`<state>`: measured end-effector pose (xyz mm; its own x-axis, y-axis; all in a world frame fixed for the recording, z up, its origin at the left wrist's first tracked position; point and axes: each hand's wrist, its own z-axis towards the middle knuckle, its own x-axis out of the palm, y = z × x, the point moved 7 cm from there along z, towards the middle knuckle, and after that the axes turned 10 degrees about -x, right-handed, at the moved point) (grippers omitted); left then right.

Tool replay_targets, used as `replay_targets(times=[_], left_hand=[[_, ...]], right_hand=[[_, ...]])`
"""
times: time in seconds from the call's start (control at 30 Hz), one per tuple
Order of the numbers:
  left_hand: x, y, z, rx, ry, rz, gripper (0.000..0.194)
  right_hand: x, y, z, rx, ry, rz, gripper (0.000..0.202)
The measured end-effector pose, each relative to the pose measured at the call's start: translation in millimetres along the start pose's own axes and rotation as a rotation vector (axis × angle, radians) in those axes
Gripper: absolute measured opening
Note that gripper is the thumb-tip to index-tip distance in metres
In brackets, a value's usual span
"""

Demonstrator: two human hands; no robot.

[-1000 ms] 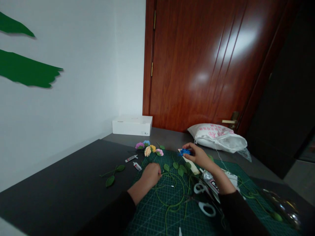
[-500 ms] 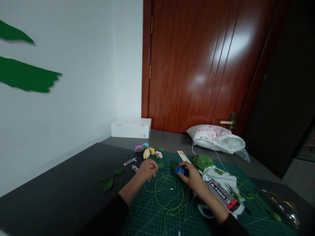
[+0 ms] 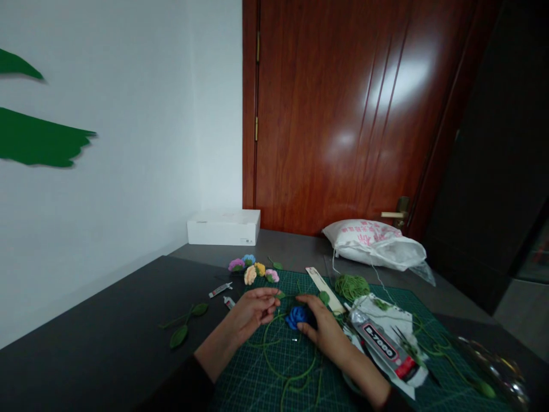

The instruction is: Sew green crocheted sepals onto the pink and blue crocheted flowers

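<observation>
A crocheted blue flower (image 3: 295, 318) is at the fingers of my right hand (image 3: 328, 329), with the thumb and index finger curved round its right side. My left hand (image 3: 251, 315) pinches at a small green leaf (image 3: 280, 295), just left of the flower; the exact grip point is partly hidden by the fingers. Another green leaf (image 3: 323, 297) shows behind my right hand. Below both hands, a loop of green yarn (image 3: 285, 375) lies on the green cutting mat (image 3: 244, 380).
Several crocheted flowers (image 3: 250, 276) lie beyond my left hand, with small glue tubes (image 3: 220, 290) and a leafy sprig (image 3: 179, 336) to the left. At right are a B-7000 glue tube (image 3: 381, 343), a green yarn bundle (image 3: 351, 287) and a white bag (image 3: 369, 243). A white box (image 3: 223, 229) stands behind.
The blue flower has moved left and nearer with my right hand, its petals now turned toward me. My left hand has come closer to it and pinches at the leaf. The view has shifted slightly.
</observation>
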<state>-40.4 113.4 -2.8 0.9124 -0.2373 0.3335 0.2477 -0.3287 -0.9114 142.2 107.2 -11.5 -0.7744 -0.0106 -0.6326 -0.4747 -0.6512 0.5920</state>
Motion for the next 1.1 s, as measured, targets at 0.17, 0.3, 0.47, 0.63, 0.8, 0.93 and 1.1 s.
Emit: replay_targets(times=[0.17, 0.3, 0.47, 0.63, 0.8, 0.93, 1.1], left_hand=[[5.4, 5.7, 4.4, 0.042, -0.016, 0.057, 0.039], [12.5, 9.3, 1.3, 0.069, -0.013, 0.128, 0.045], [16.6, 10.0, -0.1, 0.119, -0.008, 0.166, 0.04], [14.3, 4.8, 0.8, 0.175, -0.016, 0.146, 0.037], [17.1, 3.5, -5.7, 0.176, 0.006, 0.156, 0.037], [19.5, 3.6, -9.3, 0.183, 0.006, 0.16, 0.042], [16.3, -0.3, -8.1, 0.225, -0.036, 0.142, 0.033]], right_hand=[[-45.4, -15.8, 11.3, 0.114, 0.023, -0.016, 0.021], [-69.5, -11.8, 2.4, 0.159, 0.185, -0.015, 0.014], [-94.9, -1.4, -15.0, 0.204, 0.338, -0.107, 0.015], [-113.3, -9.5, -30.6, 0.332, 0.398, -0.259, 0.013], [-90.8, -22.3, -46.3, 0.428, 0.451, -0.36, 0.022], [-82.1, -24.6, -38.9, 0.401, 0.365, -0.408, 0.019], [-95.5, -17.7, -28.9, 0.325, 0.26, -0.381, 0.033]])
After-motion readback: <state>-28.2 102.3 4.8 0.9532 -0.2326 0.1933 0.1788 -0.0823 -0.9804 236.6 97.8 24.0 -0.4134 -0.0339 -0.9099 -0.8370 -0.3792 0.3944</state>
